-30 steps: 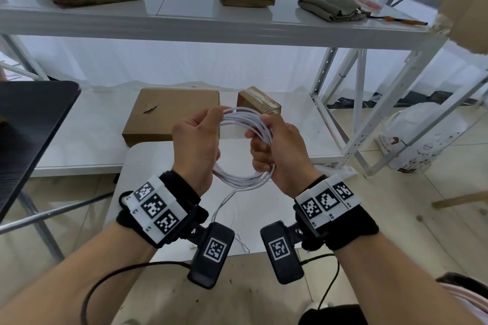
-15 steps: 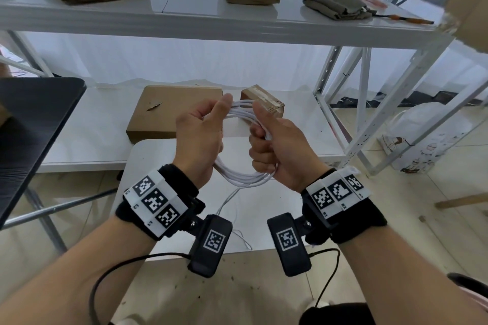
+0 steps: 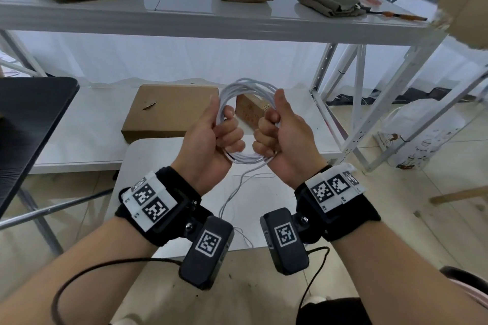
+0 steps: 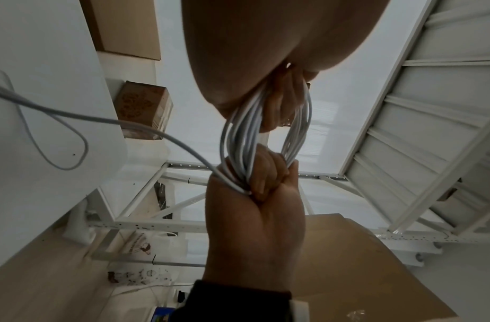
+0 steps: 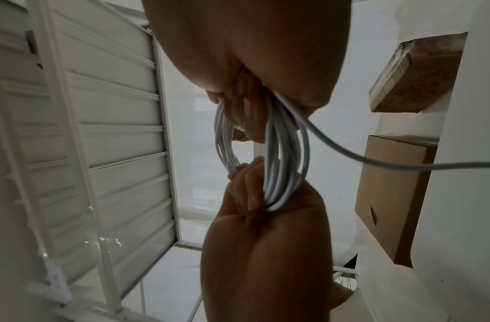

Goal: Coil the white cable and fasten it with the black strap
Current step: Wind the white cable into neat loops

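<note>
The white cable (image 3: pixel 247 88) is wound into a round coil of several loops, held up in the air above the small white table (image 3: pixel 137 155). My left hand (image 3: pixel 214 134) grips the coil's left side, fingers curled through it. My right hand (image 3: pixel 274 129) grips the right side, thumb up along the loops. A loose tail of cable (image 3: pixel 232 195) hangs from the bottom of the coil down to the table. The left wrist view shows the coil (image 4: pixel 244 135) between both fists, and the right wrist view shows the same coil (image 5: pixel 279 163). No black strap shows in any view.
A flat cardboard box (image 3: pixel 169 111) and a small brown box (image 3: pixel 248 111) lie on the low white shelf behind the coil. A black table (image 3: pixel 29 119) stands at the left. White shelf posts (image 3: pixel 343 103) and a white bag (image 3: pixel 420 134) are at the right.
Both hands turned the coil from a flattened bundle to an open ring facing me. The hands moved apart to its two sides, thumbs now pointing up.
</note>
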